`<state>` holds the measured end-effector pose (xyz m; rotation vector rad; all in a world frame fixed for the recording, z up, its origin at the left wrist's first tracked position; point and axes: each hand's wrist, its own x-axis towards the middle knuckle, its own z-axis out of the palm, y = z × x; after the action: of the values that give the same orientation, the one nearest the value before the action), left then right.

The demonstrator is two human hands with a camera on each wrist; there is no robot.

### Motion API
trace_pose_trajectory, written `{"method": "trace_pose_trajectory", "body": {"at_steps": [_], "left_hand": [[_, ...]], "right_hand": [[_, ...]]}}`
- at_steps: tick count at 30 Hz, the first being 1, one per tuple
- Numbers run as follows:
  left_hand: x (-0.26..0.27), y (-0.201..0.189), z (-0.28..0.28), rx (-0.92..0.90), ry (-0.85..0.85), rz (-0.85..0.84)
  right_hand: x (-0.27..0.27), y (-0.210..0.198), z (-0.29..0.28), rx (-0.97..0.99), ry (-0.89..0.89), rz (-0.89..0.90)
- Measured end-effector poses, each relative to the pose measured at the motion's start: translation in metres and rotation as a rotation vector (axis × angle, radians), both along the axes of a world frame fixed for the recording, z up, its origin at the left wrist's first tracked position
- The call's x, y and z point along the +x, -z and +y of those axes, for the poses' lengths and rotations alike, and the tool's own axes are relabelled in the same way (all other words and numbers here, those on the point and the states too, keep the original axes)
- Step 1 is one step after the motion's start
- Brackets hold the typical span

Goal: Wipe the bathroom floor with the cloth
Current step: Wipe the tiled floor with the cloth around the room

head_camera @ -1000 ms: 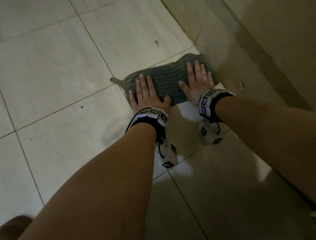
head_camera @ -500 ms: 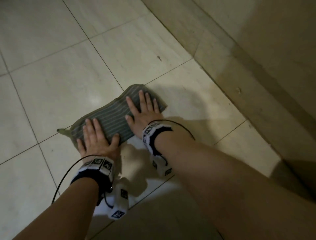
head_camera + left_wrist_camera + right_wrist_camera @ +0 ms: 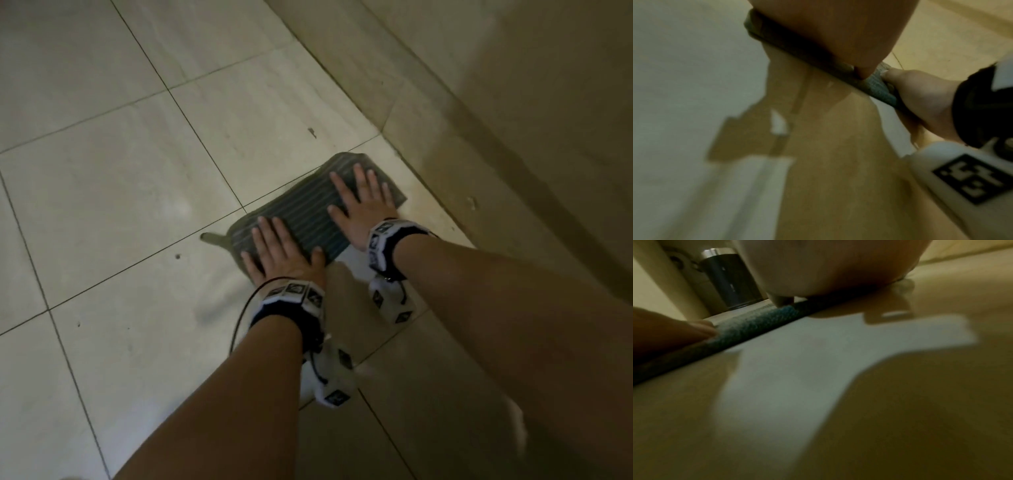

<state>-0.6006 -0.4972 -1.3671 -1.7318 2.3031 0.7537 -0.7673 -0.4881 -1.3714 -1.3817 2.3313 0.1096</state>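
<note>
Lying flat on the tiled floor (image 3: 144,192) near the wall base (image 3: 455,130), the striped cloth (image 3: 308,212) was pinned by both palms, left hand (image 3: 279,255) and right hand (image 3: 364,205), fingers straight and spread. Wristband markers (image 3: 294,291) showed only black-and-white squares, no readable writing.

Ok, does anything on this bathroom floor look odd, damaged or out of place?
Nothing serious. A small dark chip or speck marks the tile just beyond the cloth, and another dark spot sits left of it. Both hands, the left hand and the right hand, press flat on the cloth.
</note>
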Motion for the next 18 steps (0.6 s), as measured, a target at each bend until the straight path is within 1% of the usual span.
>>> {"method": "trace_pose_trajectory", "body": {"at_steps": [3, 7, 10, 14, 18], "left_hand": [[-0.033, 0.004, -0.006, -0.006, 0.023, 0.036], [-0.049, 0.008, -0.04, -0.004, 0.071, 0.073], [-0.05, 0.01, -0.054, -0.011, 0.102, 0.076], [-0.045, 0.009, -0.054, -0.008, 0.122, 0.081], [-0.024, 0.01, -0.055, -0.016, 0.13, 0.089]], "right_hand": [[-0.032, 0.001, -0.006, -0.001, 0.056, 0.003], [-0.047, 0.002, -0.024, -0.016, 0.129, -0.01], [-0.048, 0.004, -0.031, -0.013, 0.162, 0.001], [-0.045, -0.001, -0.031, 0.021, 0.177, -0.032], [-0.021, -0.002, -0.032, 0.02, 0.183, -0.028]]}}
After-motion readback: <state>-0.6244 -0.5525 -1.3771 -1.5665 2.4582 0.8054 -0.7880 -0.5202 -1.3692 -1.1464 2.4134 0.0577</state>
